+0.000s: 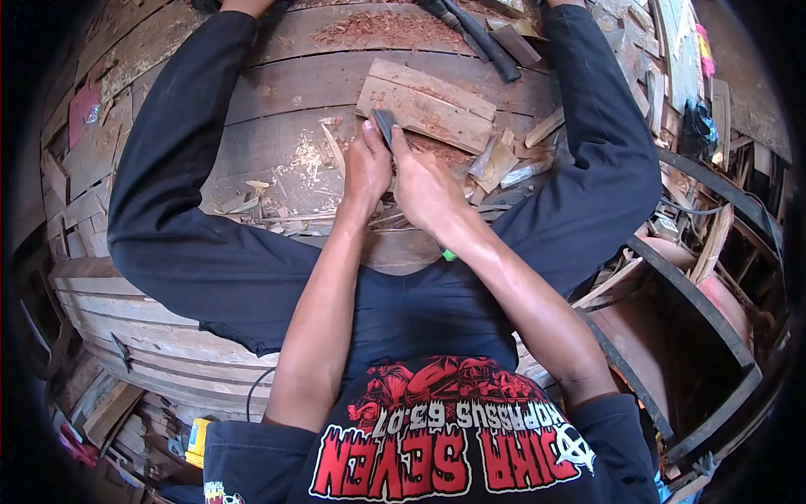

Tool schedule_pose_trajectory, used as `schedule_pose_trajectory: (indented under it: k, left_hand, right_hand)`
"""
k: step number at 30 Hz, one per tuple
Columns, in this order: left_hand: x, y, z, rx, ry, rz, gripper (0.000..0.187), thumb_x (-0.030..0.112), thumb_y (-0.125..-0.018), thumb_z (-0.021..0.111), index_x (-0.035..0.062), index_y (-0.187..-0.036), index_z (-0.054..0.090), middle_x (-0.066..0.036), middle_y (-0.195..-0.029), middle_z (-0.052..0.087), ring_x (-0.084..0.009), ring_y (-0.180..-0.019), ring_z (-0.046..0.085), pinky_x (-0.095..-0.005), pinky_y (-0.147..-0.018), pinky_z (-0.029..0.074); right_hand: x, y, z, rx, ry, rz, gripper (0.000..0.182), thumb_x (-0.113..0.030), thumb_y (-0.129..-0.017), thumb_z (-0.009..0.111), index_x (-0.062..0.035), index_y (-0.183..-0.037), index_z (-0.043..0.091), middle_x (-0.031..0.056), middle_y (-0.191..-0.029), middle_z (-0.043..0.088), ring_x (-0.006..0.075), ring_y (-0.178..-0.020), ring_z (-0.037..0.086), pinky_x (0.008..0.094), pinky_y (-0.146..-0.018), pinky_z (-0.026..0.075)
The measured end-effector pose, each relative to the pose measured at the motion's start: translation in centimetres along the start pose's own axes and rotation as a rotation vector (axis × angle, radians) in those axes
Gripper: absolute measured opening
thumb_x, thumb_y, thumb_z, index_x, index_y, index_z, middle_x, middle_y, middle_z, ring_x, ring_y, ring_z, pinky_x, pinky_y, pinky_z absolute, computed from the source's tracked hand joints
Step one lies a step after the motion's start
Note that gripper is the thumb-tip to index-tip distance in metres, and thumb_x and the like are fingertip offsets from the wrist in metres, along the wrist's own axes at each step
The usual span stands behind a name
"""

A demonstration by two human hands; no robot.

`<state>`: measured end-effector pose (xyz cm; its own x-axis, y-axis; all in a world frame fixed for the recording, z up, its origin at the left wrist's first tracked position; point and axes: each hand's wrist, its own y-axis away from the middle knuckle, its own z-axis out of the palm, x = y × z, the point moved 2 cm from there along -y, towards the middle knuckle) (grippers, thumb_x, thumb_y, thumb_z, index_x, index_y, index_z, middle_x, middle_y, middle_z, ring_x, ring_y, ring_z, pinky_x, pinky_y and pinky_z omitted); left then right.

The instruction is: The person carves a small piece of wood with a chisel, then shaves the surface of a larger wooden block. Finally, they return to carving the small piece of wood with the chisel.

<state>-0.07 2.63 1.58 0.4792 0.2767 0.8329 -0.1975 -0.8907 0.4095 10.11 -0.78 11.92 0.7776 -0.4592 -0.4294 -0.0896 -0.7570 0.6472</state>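
I sit with legs spread on a curved wooden plank surface [277, 92]. My left hand [367, 168] and my right hand [426, 189] are pressed together around a dark, flat tool [384, 126], whose tip rests at the near edge of a small wooden board [428, 105]. Both hands grip the tool's lower part, which is hidden in my fingers. A bit of green [449, 254] shows under my right wrist. Wood chips and shavings [285, 197] lie around my hands.
Dark hose-like pieces [483, 38] lie beyond the board. Reddish sawdust [378, 29] covers the far planks. Wood offcuts [504, 160] are scattered right of my hands. Curved timber frames and metal bands [697, 294] stand on the right. Stacked planks [109, 412] sit lower left.
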Motion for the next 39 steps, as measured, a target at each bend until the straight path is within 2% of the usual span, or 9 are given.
schedule_pose_trajectory:
  k: [7,15,18,20,25,31,35,36,39]
  left_hand:
    - [-0.3,-0.3,0.0,-0.031,0.004,-0.054,0.056,0.032,-0.114,0.024,-0.0008,-0.123,0.069,-0.032,-0.097,0.072,-0.0491,-0.098,0.070,-0.0540,-0.081,0.053]
    - [0.0,-0.4,-0.5,0.003,-0.004,0.104,0.053,0.027,-0.113,0.025,0.0030,-0.146,0.057,-0.028,-0.138,0.062,-0.0416,-0.134,0.057,-0.0428,-0.112,0.046]
    - [-0.4,-0.2,-0.8,-0.064,0.037,0.029,0.054,0.030,-0.113,0.023,0.0060,-0.148,0.056,-0.024,-0.146,0.058,-0.0383,-0.143,0.049,-0.0404,-0.119,0.039]
    - [-0.6,-0.4,-0.6,-0.057,0.051,0.052,0.056,0.036,-0.113,0.023,0.0084,-0.150,0.055,-0.023,-0.150,0.056,-0.0395,-0.145,0.047,-0.0405,-0.119,0.038]
    - [-0.2,0.1,-1.4,-0.104,0.019,-0.028,0.054,0.039,-0.109,0.041,0.0046,-0.149,0.052,-0.028,-0.128,0.064,-0.0439,-0.125,0.060,-0.0459,-0.108,0.044]
    - [2.8,0.9,-2.9,0.128,0.207,0.233,0.033,0.019,-0.097,0.063,-0.0003,-0.121,0.052,-0.025,-0.104,0.063,-0.0387,-0.103,0.065,-0.0469,-0.094,0.049]
    - [6.3,1.0,-5.1,0.192,0.271,0.395,0.032,0.014,-0.093,0.065,-0.0002,-0.118,0.052,-0.022,-0.099,0.063,-0.0339,-0.098,0.066,-0.0441,-0.088,0.051]
    - [7.2,1.1,-5.5,0.175,0.283,0.398,0.032,0.012,-0.092,0.066,-0.0001,-0.118,0.052,-0.021,-0.098,0.063,-0.0339,-0.097,0.066,-0.0434,-0.087,0.051]
    - [9.7,1.5,-6.8,0.193,0.265,0.481,0.033,0.006,-0.089,0.068,0.0005,-0.118,0.053,-0.019,-0.098,0.064,-0.0347,-0.094,0.067,-0.0421,-0.084,0.053]
  right_hand:
    - [-0.4,-0.8,-0.8,0.006,-0.020,-0.020,0.052,-0.002,-0.095,0.049,0.0087,-0.146,0.047,0.0404,-0.099,0.067,0.0516,-0.097,0.070,0.0561,-0.086,0.054]
    - [4.7,-3.1,-5.0,0.271,-0.112,-0.366,0.049,-0.013,-0.105,0.050,-0.0003,-0.152,0.047,0.0302,-0.105,0.073,0.0432,-0.095,0.074,0.0481,-0.084,0.057]
    - [3.1,-2.2,-8.5,0.016,-0.520,0.140,0.051,-0.017,-0.105,0.053,0.0012,-0.151,0.045,0.0269,-0.107,0.073,0.0400,-0.096,0.074,0.0449,-0.086,0.056]
    - [5.0,-3.3,-7.5,0.154,-0.362,0.028,0.049,-0.019,-0.103,0.056,0.0061,-0.144,0.048,0.0349,-0.111,0.069,0.0464,-0.106,0.069,0.0497,-0.095,0.052]
    - [6.2,-1.8,-6.9,0.268,0.095,-0.041,0.041,-0.019,-0.101,0.059,0.0084,-0.130,0.053,0.0348,-0.110,0.068,0.0503,-0.108,0.066,0.0553,-0.095,0.050]
    - [9.3,0.3,-5.7,0.196,-0.337,0.068,0.028,-0.021,-0.101,0.064,0.0067,-0.094,0.068,0.0144,-0.079,0.073,0.0223,-0.069,0.069,0.0392,-0.066,0.053]
    - [12.0,0.7,-4.0,0.287,-0.144,0.010,0.037,-0.025,-0.103,0.064,0.0038,-0.081,0.071,0.0072,-0.063,0.066,0.0137,-0.060,0.065,0.0341,-0.056,0.051]
    - [10.2,1.7,-5.3,0.082,-0.349,0.170,0.044,-0.034,-0.099,0.066,0.0096,-0.091,0.072,0.0255,-0.079,0.072,0.0351,-0.078,0.074,0.0465,-0.076,0.055]
    - [12.5,0.4,-2.2,0.135,-0.522,0.098,0.045,-0.036,-0.100,0.066,0.0081,-0.092,0.073,0.0166,-0.076,0.072,0.0196,-0.076,0.069,0.0414,-0.075,0.054]
